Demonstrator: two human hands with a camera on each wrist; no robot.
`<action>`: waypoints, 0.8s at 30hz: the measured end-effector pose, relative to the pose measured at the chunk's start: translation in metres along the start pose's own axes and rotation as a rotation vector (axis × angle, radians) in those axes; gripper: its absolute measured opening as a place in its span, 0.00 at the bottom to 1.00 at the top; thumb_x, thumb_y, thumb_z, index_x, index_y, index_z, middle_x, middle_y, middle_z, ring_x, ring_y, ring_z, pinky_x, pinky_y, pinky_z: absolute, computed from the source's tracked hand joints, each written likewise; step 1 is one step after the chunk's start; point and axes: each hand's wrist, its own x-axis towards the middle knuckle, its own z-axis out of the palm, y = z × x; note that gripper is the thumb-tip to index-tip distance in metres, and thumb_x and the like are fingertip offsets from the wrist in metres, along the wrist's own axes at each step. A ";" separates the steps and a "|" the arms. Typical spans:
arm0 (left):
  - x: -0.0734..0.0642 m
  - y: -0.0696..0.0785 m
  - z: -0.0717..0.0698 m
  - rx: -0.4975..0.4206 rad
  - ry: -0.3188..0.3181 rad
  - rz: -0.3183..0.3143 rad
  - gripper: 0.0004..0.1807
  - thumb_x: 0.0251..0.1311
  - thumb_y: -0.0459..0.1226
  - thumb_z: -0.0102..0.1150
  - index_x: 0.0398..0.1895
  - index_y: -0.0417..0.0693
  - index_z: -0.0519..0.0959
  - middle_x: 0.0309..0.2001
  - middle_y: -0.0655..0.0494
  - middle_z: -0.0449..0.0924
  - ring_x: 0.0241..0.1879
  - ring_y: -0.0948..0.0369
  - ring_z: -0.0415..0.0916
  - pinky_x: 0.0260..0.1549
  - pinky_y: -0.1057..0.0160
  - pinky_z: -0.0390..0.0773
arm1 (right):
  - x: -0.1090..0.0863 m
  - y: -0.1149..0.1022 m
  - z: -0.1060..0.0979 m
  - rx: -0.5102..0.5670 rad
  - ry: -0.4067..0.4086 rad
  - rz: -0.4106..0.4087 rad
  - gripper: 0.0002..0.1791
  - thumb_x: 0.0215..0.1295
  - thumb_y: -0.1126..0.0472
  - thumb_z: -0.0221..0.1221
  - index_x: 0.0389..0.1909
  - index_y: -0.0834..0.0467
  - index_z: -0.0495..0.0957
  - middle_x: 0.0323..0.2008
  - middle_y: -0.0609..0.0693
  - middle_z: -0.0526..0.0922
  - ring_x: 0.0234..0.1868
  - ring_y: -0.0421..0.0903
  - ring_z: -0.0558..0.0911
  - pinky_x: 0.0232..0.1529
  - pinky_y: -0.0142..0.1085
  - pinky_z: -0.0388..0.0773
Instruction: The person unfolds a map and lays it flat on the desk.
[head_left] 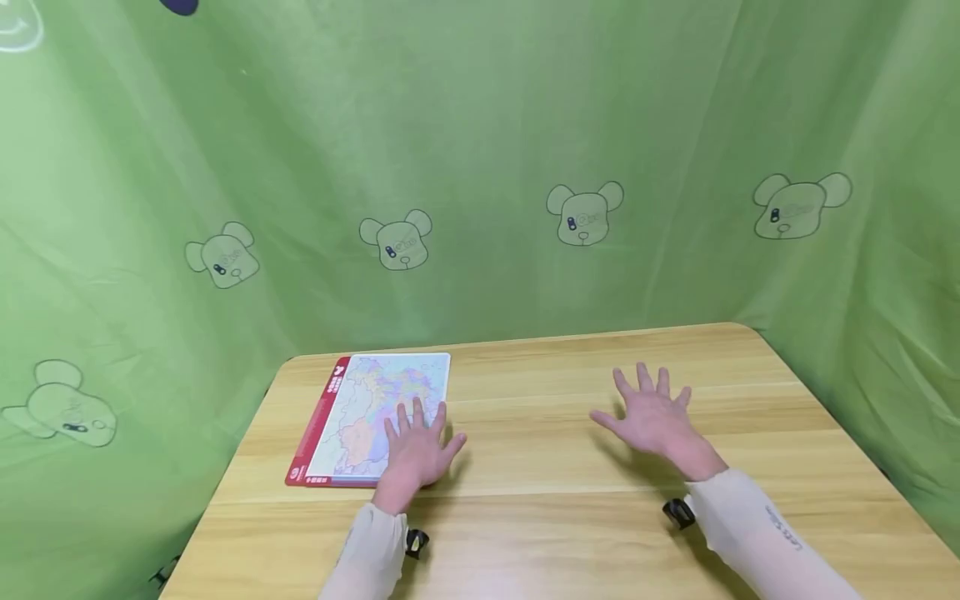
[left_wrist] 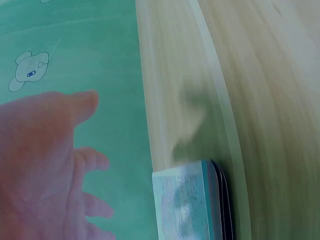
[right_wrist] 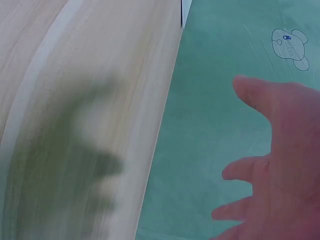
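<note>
A flat map board (head_left: 375,400) with a red strip down its left side lies at the left of the wooden table. My left hand (head_left: 416,454) hovers over its lower right part, fingers spread and nothing held. In the left wrist view the board (left_wrist: 182,200) shows a layered edge, and that hand (left_wrist: 45,165) is raised beside it. Over the right half of the table my right hand (head_left: 652,417) has its fingers fanned out, holding nothing. The right wrist view shows this hand (right_wrist: 280,160) with its shadow falling on the wood.
The light wooden table (head_left: 540,533) has rounded far corners. Behind and beside it hangs a green curtain (head_left: 480,125) printed with bear heads. Each wrist wears a dark strap piece, the right one (head_left: 678,513) close above the table.
</note>
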 end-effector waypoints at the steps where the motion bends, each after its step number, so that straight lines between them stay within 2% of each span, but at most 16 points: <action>1: 0.000 -0.001 0.000 -0.009 -0.001 0.007 0.41 0.64 0.65 0.33 0.74 0.53 0.54 0.72 0.32 0.40 0.69 0.34 0.37 0.63 0.33 0.38 | 0.000 0.000 0.000 0.001 0.001 -0.013 0.56 0.57 0.23 0.41 0.72 0.63 0.51 0.69 0.74 0.40 0.65 0.79 0.37 0.54 0.76 0.30; 5: -0.002 -0.010 -0.001 -0.023 0.005 0.035 0.40 0.65 0.63 0.37 0.73 0.50 0.54 0.72 0.32 0.42 0.69 0.35 0.39 0.64 0.36 0.44 | 0.003 -0.001 0.004 -0.003 0.006 -0.076 0.53 0.60 0.26 0.44 0.72 0.63 0.52 0.69 0.74 0.42 0.66 0.78 0.39 0.59 0.71 0.37; 11: -0.004 -0.028 -0.001 -0.038 0.001 0.048 0.39 0.65 0.58 0.46 0.72 0.45 0.57 0.71 0.32 0.45 0.69 0.36 0.42 0.65 0.38 0.48 | 0.008 -0.005 0.011 0.002 0.007 -0.164 0.49 0.61 0.29 0.48 0.72 0.61 0.54 0.69 0.72 0.47 0.66 0.77 0.45 0.62 0.68 0.43; 15: -0.006 -0.042 0.001 -0.021 -0.015 0.046 0.40 0.64 0.59 0.47 0.72 0.44 0.58 0.71 0.32 0.46 0.69 0.37 0.43 0.65 0.39 0.48 | 0.011 -0.011 0.015 -0.001 0.012 -0.210 0.48 0.61 0.31 0.50 0.71 0.61 0.55 0.69 0.72 0.50 0.66 0.76 0.47 0.63 0.65 0.45; 24: -0.013 -0.069 0.004 -0.046 -0.018 0.075 0.39 0.64 0.57 0.49 0.71 0.43 0.59 0.71 0.33 0.48 0.69 0.38 0.44 0.64 0.39 0.49 | 0.015 -0.031 0.024 -0.022 0.023 -0.292 0.43 0.63 0.38 0.54 0.70 0.61 0.59 0.68 0.71 0.54 0.66 0.74 0.51 0.64 0.63 0.49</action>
